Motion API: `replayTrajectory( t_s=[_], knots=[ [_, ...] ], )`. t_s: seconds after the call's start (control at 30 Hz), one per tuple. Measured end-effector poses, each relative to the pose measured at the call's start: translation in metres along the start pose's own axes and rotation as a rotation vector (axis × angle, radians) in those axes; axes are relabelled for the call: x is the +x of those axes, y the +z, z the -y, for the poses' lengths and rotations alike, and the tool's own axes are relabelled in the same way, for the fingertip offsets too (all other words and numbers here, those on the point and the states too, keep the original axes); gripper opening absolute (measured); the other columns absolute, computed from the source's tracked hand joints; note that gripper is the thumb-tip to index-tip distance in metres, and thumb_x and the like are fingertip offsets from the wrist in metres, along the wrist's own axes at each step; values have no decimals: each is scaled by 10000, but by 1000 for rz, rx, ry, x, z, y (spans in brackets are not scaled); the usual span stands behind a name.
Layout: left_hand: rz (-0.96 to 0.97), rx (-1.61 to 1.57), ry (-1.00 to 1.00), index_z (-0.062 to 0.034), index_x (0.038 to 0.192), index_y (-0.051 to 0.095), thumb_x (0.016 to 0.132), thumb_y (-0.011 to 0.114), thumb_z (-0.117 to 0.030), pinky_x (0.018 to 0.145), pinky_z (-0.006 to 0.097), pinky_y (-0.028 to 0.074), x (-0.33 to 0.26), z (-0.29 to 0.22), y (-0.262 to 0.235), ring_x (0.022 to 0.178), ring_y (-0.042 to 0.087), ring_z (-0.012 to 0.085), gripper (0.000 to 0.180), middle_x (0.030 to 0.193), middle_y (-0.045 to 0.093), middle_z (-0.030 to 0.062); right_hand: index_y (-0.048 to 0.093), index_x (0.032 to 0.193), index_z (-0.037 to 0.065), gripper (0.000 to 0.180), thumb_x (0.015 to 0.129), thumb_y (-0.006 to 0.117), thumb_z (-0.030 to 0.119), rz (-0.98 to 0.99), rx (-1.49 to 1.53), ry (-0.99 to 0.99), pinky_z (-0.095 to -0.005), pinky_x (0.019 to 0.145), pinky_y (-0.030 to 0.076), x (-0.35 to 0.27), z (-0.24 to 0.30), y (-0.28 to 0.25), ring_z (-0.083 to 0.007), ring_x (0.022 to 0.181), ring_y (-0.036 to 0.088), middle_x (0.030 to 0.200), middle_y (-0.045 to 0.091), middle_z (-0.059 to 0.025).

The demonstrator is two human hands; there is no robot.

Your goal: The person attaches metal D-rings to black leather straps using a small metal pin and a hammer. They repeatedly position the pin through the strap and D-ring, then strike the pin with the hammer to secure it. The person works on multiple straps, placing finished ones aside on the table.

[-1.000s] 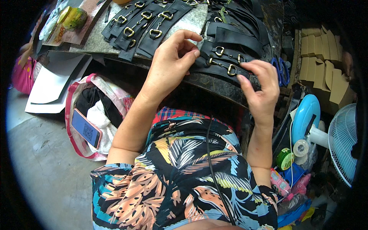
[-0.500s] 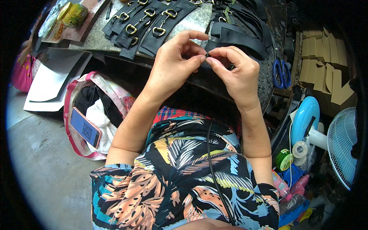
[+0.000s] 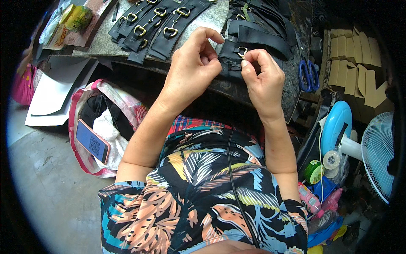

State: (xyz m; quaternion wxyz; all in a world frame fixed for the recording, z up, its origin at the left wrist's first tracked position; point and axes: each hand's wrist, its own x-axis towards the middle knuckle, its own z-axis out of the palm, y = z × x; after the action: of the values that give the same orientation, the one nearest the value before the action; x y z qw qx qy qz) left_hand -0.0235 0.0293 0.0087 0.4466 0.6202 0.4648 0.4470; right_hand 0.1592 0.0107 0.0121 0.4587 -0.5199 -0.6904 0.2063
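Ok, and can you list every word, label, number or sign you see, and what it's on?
I won't copy out wording, but markings show here:
Phone screen: a square code; other marks too small to read.
Brownish sheet: orange lettering.
Yellow-green jar: print too blurred.
Green-faced roll: label too small.
Pink bottle: markings too small.
Bag: pink print, unclear.

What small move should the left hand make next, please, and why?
Perhaps steady the left end of the black strap with the left hand: its index finger and thumb stand apart nearby, while fingertips of the right hand are close to the strap's gold-coloured ring. Whether they touch it is unclear.
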Motion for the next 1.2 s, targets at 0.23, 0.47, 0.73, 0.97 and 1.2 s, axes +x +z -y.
replayTrajectory(
  t_s=[0.23, 0.47, 0.73, 0.97, 1.2],
  knots=[
    [-44, 108, 6, -55, 1188, 617, 803, 624, 92, 649, 186, 393, 0, -5, 2, 705, 473, 25, 412, 782, 530, -52, 606, 896, -8, 49, 863, 642, -4, -40, -46, -18, -393, 653, 526, -3, -6, 2, -291, 679, 632, 806, 620, -143],
    [-46, 203, 15, -55, 1135, 687, 812, 619, 58, 659, 219, 429, 0, -8, 0, 699, 485, 55, 349, 773, 520, -17, 624, 933, -12, 42, 905, 643, 13, -77, -37, 41, -379, 656, 534, -6, -11, -4, -268, 700, 651, 823, 642, -136],
    [-39, 538, 290, -24, 937, 745, 787, 689, -24, 796, 427, 541, -8, -11, 2, 888, 653, 332, 160, 859, 628, 131, 706, 1056, -12, 169, 890, 725, 13, -24, -39, -93, -377, 724, 549, -6, -10, -4, -314, 789, 686, 896, 692, -153],
    [-76, 692, 370, -48, 917, 736, 791, 725, -46, 776, 412, 557, -11, -10, 0, 909, 651, 303, 126, 891, 631, 97, 745, 1082, 5, 247, 836, 774, 16, 30, -263, -216, -380, 837, 529, -7, -8, -22, -288, 941, 662, 1018, 719, -128],
    [-62, 798, 427, -73, 960, 733, 769, 773, -33, 759, 394, 547, -9, -4, 2, 879, 653, 285, 199, 886, 627, 83, 769, 962, 114, 202, 767, 815, 92, 89, -419, -291, -388, 817, 490, -12, -17, -28, -255, 934, 613, 981, 658, -39]
  ],
)
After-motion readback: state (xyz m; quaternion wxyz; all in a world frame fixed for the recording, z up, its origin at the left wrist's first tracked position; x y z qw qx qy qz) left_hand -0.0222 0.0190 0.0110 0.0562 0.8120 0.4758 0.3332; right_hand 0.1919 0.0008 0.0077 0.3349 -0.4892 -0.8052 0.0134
